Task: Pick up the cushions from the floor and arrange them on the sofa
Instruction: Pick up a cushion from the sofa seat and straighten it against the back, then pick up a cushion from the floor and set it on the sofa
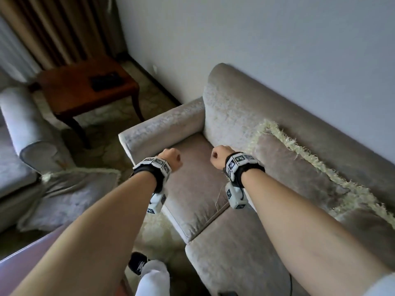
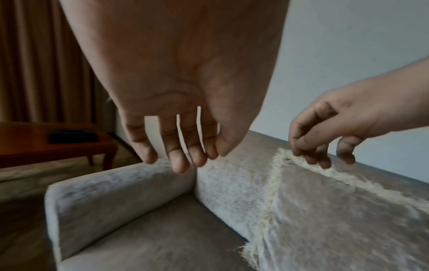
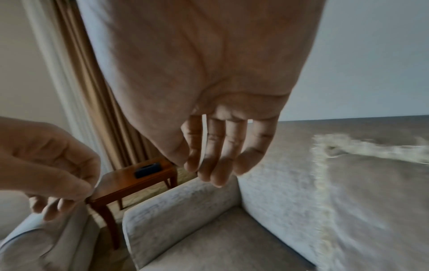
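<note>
A taupe cushion [image 1: 299,174] with a cream fringe leans against the backrest of the beige sofa [image 1: 192,189], right of the end seat. A second fringed cushion [image 1: 70,195] lies on the floor between the sofa's armrest and an armchair. Both hands hover over the end seat and hold nothing. My left hand [image 1: 171,160] hangs with its fingers [image 2: 181,155] loose and slightly apart. My right hand [image 1: 220,157] is by the sofa cushion's [image 2: 336,210] upper left corner, its fingers [image 3: 218,161] loosely bent. More cream fringe [image 1: 158,229] shows on the floor under my left forearm.
A brown wooden side table [image 1: 70,97] with a dark flat object [image 1: 105,81] stands beyond the armrest, in front of the curtains [image 1: 53,28]. A pale armchair [image 1: 19,133] is at the left. My shoe [image 1: 137,263] is on the floor by the sofa front.
</note>
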Demonstrator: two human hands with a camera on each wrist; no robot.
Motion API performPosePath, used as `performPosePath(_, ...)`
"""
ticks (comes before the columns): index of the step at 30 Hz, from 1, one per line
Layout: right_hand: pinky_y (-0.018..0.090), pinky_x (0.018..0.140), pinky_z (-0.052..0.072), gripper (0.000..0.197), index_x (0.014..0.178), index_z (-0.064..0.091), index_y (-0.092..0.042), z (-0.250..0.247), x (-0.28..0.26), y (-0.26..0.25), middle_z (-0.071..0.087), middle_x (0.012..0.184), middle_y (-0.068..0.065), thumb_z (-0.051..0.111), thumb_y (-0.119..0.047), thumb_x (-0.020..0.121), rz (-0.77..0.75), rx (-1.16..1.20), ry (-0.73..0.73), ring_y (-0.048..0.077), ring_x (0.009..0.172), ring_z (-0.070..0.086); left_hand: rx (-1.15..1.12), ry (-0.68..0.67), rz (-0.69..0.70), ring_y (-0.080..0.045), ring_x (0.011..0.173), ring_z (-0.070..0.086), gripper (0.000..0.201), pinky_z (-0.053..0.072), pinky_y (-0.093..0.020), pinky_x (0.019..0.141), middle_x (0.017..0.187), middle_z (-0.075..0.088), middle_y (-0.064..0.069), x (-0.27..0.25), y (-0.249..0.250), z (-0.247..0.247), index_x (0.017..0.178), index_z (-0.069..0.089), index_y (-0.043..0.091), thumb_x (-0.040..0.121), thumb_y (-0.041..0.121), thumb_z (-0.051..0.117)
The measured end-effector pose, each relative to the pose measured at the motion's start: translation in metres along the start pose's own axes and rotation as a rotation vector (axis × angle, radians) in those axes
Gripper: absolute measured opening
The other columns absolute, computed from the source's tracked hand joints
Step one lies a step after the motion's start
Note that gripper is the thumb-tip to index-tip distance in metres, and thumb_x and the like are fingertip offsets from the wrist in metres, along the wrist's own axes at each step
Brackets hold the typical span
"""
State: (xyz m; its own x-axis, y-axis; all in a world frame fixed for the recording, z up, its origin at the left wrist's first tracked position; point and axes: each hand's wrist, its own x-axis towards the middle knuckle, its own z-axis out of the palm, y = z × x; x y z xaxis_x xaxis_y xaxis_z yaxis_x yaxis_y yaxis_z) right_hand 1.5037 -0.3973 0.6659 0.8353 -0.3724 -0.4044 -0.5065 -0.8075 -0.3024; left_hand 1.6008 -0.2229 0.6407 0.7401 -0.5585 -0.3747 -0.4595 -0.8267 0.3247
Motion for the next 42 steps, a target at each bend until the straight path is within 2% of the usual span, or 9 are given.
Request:
performPosePath(6, 0.026, 0.073, 0.039, 0.018, 0.092, 0.066, -0.021, 0.026, 0.048, -0.104, 0.064, 0.111, 0.013, 0.049, -0.023, 0.091, -0.094, -0.061, -0.069, 0.033, 0.098, 0.06, -0.073, 0.015, -0.134, -0.036, 0.086, 0.064, 0.014, 0.051, -0.037, 0.072, 0.094, 0.067, -0.02, 0.003, -0.104, -0.019, 0.08, 0.061, 0.009, 0.086, 0.02, 0.054)
performPosePath(8, 0.025, 0.072, 0.039, 0.018, 0.094, 0.066, -0.02, 0.034, 0.068, -0.14, 0.064, 0.111, 0.013, 0.049, -0.022, 0.091, -0.12, -0.092, -0.115, 0.032, 0.1, 0.061, -0.09, 0.015, -0.181, -0.036, 0.088, 0.063, 0.016, 0.049, -0.035, 0.07, 0.095, 0.066, -0.019, 0.01, -0.14, -0.025, 0.087, 0.062, 0.006, 0.086, 0.02, 0.054)
performPosePath(12, 0.028, 0.076, 0.046, 0.013, 0.088, 0.063, -0.02, 0.051, 0.111, -0.213, 0.066, 0.112, 0.012, 0.05, -0.023, 0.09, -0.195, -0.146, -0.16, 0.032, 0.1, 0.062, -0.129, 0.037, -0.252, -0.033, 0.086, 0.061, 0.009, 0.045, -0.031, 0.068, 0.097, 0.064, -0.013, 0.028, -0.212, -0.043, 0.08, 0.055, 0.018, 0.086, 0.026, 0.055)
performPosePath(19, 0.034, 0.076, 0.05, 0.021, 0.096, 0.068, -0.012, 0.079, 0.164, -0.322, 0.064, 0.103, 0.012, 0.05, -0.021, 0.092, -0.294, -0.244, -0.222, 0.033, 0.093, 0.062, -0.214, 0.07, -0.343, -0.031, 0.076, 0.059, 0.014, 0.044, -0.031, 0.064, 0.088, 0.064, -0.012, 0.038, -0.31, -0.069, 0.087, 0.062, 0.011, 0.088, 0.023, 0.054)
performPosePath(24, 0.032, 0.062, 0.04, 0.032, 0.059, 0.045, -0.019, 0.102, 0.194, -0.389, 0.046, 0.064, 0.003, 0.048, -0.018, 0.091, -0.325, -0.29, -0.27, 0.028, 0.071, 0.05, -0.265, 0.081, -0.441, -0.03, 0.072, 0.056, 0.015, 0.044, -0.032, 0.064, 0.083, 0.06, -0.01, 0.036, -0.378, -0.083, 0.072, 0.051, 0.017, 0.087, 0.023, 0.053)
performPosePath(28, 0.038, 0.076, 0.055, 0.023, 0.068, 0.054, -0.024, 0.117, 0.218, -0.444, 0.063, 0.092, 0.009, 0.05, -0.027, 0.09, -0.388, -0.361, -0.323, 0.031, 0.083, 0.064, -0.283, 0.058, -0.493, -0.031, 0.074, 0.056, 0.012, 0.047, -0.034, 0.07, 0.083, 0.059, -0.008, 0.039, -0.43, -0.095, 0.08, 0.055, 0.017, 0.085, 0.028, 0.054)
performPosePath(31, 0.041, 0.086, 0.054, 0.013, 0.082, 0.061, -0.024, 0.128, 0.237, -0.487, 0.065, 0.107, 0.011, 0.051, -0.028, 0.09, -0.453, -0.412, -0.327, 0.032, 0.097, 0.062, -0.286, 0.053, -0.549, -0.032, 0.078, 0.056, 0.011, 0.048, -0.036, 0.073, 0.086, 0.058, -0.009, 0.044, -0.47, -0.101, 0.08, 0.053, 0.018, 0.081, 0.029, 0.054)
performPosePath(37, 0.035, 0.077, 0.05, 0.021, 0.101, 0.066, -0.016, 0.16, 0.284, -0.567, 0.065, 0.111, 0.012, 0.051, -0.026, 0.091, -0.567, -0.482, -0.409, 0.034, 0.099, 0.063, -0.312, 0.087, -0.663, -0.035, 0.094, 0.062, 0.012, 0.05, -0.04, 0.079, 0.09, 0.06, -0.012, 0.055, -0.542, -0.112, 0.077, 0.05, 0.015, 0.085, 0.023, 0.048)
performPosePath(42, 0.032, 0.076, 0.047, 0.021, 0.104, 0.066, -0.018, 0.181, 0.333, -0.645, 0.065, 0.112, 0.012, 0.053, -0.027, 0.089, -0.696, -0.52, -0.428, 0.034, 0.099, 0.063, -0.314, 0.158, -0.873, -0.035, 0.108, 0.058, 0.026, 0.044, -0.043, 0.091, 0.116, 0.061, -0.012, 0.072, -0.601, -0.127, 0.108, 0.058, 0.012, 0.088, 0.021, 0.043)
